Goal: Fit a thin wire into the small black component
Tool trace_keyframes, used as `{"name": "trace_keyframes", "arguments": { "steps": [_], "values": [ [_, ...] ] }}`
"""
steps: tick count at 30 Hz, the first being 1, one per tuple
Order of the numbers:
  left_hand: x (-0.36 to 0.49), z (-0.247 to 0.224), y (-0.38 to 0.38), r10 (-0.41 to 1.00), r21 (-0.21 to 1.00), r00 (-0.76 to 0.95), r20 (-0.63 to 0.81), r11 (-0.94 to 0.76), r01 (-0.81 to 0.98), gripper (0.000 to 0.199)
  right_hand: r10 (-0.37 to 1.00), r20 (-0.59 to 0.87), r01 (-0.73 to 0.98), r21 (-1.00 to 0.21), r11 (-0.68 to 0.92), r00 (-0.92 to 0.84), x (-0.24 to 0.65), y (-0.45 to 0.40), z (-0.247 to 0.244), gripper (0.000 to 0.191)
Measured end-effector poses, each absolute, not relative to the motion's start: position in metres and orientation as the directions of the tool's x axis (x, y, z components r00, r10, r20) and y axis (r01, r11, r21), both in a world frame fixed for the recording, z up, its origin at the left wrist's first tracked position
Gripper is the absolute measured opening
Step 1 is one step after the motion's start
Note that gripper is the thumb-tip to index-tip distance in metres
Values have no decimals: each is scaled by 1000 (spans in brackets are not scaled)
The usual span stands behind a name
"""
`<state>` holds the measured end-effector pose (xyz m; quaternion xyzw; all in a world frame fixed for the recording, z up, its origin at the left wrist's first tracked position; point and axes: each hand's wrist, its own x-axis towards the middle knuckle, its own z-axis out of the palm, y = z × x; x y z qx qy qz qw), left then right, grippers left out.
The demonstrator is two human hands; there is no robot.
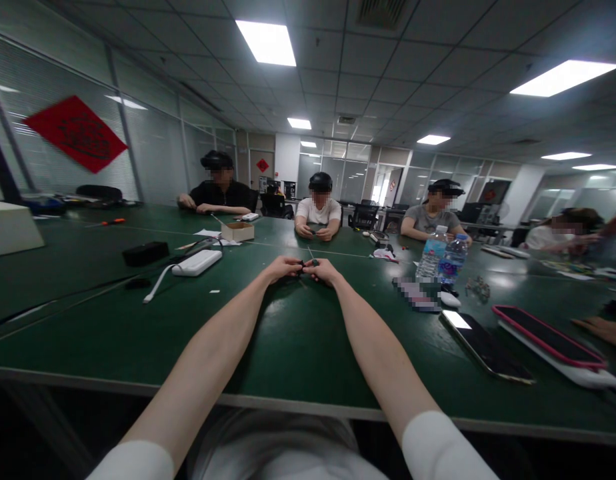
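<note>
My left hand [283,268] and my right hand [322,270] meet over the middle of the green table [298,333], both arms stretched forward. The fingers of both hands are closed around a small black piece [301,268], pinched between them. Its exact kind is too small to make out. By my right fingers a dark green bit [315,263] shows, and a thin rod [311,253] sticks up there; whether the two belong together I cannot tell. My fingers hide part of what is held.
A white power strip [197,263], a black box [145,253] and an open cardboard box [238,231] lie left. To the right stand two water bottles [432,253], with a phone [488,347] and a red-rimmed device [551,337] nearer. Several people sit around the table.
</note>
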<state>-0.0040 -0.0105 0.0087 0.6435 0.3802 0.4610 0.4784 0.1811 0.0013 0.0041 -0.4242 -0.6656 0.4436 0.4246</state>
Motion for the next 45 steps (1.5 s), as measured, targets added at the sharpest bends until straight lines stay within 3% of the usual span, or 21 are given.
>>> {"name": "trace_keyframes", "arguments": {
  "steps": [13,25,45],
  "values": [
    [-3,11,-14,924,963,311,221,-257,78,54,937,192,211,-943,259,-293,183,0,5,30],
    [-6,11,-11,915,958,349,202,-258,122,48,931,179,205,-946,252,-319,187,1,4,36],
    [-3,9,-7,948,955,252,196,-243,171,46,936,182,232,-938,257,-303,183,-1,5,35]
  ]
}}
